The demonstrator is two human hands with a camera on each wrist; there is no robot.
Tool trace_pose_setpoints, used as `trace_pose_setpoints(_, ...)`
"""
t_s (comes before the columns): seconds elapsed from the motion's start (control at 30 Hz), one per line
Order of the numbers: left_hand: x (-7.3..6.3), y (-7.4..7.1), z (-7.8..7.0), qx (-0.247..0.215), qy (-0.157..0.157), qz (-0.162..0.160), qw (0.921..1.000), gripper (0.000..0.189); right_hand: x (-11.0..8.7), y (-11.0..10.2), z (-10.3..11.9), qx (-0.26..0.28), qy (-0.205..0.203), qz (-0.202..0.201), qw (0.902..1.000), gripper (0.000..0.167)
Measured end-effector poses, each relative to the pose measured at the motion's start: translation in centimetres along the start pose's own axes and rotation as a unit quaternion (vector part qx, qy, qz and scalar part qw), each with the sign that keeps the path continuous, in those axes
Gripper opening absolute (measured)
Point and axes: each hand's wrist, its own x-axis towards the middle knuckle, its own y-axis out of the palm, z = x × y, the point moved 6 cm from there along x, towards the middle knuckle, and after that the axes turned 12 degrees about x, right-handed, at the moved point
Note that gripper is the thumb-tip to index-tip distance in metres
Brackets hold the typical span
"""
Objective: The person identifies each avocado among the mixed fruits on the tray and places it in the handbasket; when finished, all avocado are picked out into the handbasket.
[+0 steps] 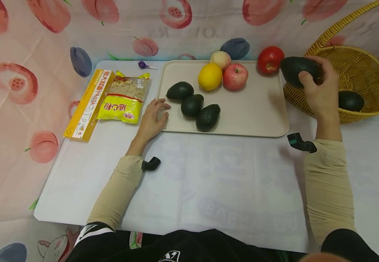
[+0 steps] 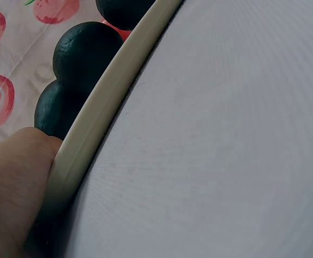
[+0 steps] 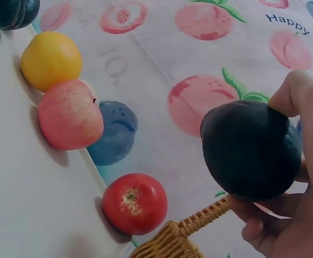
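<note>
One avocado [image 1: 294, 71] in my right hand [image 1: 323, 85], thumb and fingers wrapped snugly round it, held up between the tray [image 1: 251, 112] and the wicker basket [image 1: 356, 69]. Left hand [image 1: 151, 120] just rests loosely on the tray's near left corner.

Labels: the yellow box [image 1: 89, 105] says PASTA beside some Chinese characters, and the bag [image 1: 123, 98] next to it reads 通心粉; the smaller print's too tiny for me. The fruit-print backdrop [image 3: 146, 59] says "Happy" in my right wrist cam, plus pale backwards letters in the head view.

Table [image 1: 228, 182] is white with faint lettering, far edge right at the backdrop.

Also on the tray: three more avocados [image 1: 192, 105] bunched left, then a yellow fruit [image 1: 210, 76], a pale round one [image 1: 220, 58] and an apple [image 1: 236, 76] clustered together. Red fruit [image 1: 270, 60] sits in the far right corner, near my held avocado. Another avocado [image 1: 351, 101] is in the basket, whose handle [image 1: 340, 26] rises just past my hand. Lollipop [image 1: 145, 65] lies near the bag.
</note>
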Motion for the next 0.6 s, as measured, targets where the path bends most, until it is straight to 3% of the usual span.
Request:
trace_pose_setpoints(0.3,0.0,-0.1,0.0,0.001,0.001,-0.002,1.0000,0.022,0.1,-1.5,0.9,0.089,-0.050,-0.056,0.9932,0.041)
trace_pose_setpoints(0.43,-0.1,-0.1,-0.1,-0.001,-0.001,-0.001,1.0000,0.022,0.0,-2.1,1.3,0.145,-0.054,-0.059,0.9862,0.039)
trace_pose_setpoints(0.6,-0.1,0.0,0.0,-0.003,-0.001,0.000,1.0000,0.021,0.4,-3.7,0.9,0.186,-0.104,-0.058,0.9753,0.041)
